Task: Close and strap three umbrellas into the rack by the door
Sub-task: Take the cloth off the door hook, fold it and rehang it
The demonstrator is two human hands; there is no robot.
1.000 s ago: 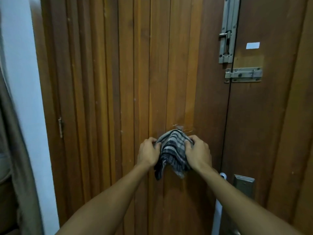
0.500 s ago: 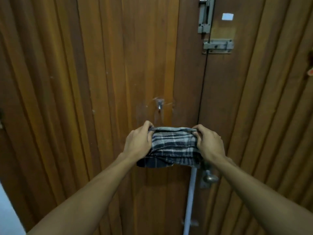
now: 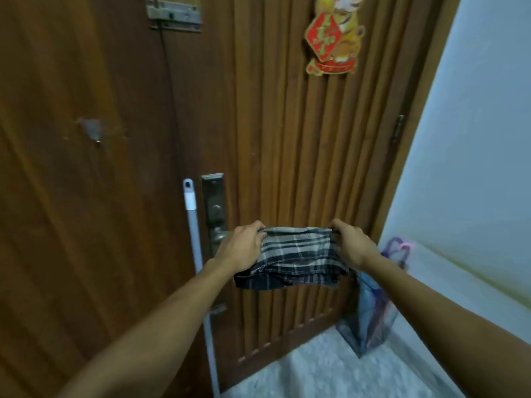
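- View has swung right and down since half a second ago: the wall [image 3: 474, 139], the floor [image 3: 330, 369] and a clear bag [image 3: 370, 326] in the corner are now in frame; the latch [image 3: 172, 14] has slid to the top edge.
- Cloth [image 3: 296, 259], dark plaid with pale stripes, is still stretched flat between both hands, about as wide as before, in front of the door [image 3: 273, 139].
- Left hand [image 3: 240, 248] fingers curled closed on the cloth's top left corner, pinching the edge.
- Right hand [image 3: 355, 245] fingers closed the same way on the top right corner.
- Top edge of the cloth pulled taut and level; lower part hangs folded and loose, bottom hem dark and uneven.
- Both forearms reach in from the bottom of frame, bare.
- Door handle [image 3: 221, 237] on a metal plate [image 3: 213, 202], just left of the left hand, partly hidden behind it.
- Pale pole [image 3: 195, 245] with a white cap leans against the door left of the plate, reaching down to the floor.
- Red and gold paper decoration [image 3: 330, 35] stuck high on the slatted door panel.
- Clear bag stands on the floor against the wall, below the right forearm; purple and pink curved handles [image 3: 398, 248] stick out of its top, contents blurred, likely umbrellas but cannot tell for sure.
- Small hinge [image 3: 398, 129] on the right door frame.
- Worn patch [image 3: 92, 130] on the left door leaf.
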